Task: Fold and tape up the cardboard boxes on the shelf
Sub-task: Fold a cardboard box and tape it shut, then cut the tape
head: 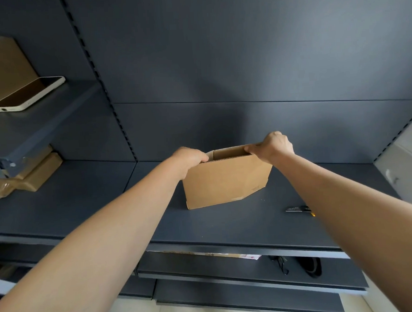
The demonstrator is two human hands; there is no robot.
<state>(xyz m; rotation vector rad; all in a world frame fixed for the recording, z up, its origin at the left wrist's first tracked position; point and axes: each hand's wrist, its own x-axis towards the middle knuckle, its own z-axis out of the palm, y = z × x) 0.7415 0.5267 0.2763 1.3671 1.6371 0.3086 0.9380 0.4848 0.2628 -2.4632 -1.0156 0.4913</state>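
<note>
1. The left hand (188,158), centre-left, curls its fingers over the top left corner of the plain brown cardboard box (226,181).
2. The box stands mid-frame on the dark grey metal shelf (106,198), barely opened.
3. The right hand (272,147) pinches the top right corner. I'd say they're spreading it open, and the flaps need folding next.

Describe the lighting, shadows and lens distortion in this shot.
Head view: the back panel is brightest at upper right; the box throws a soft shadow on it; the wide lens bends the slotted upright; the box edges look sharp.
</note>
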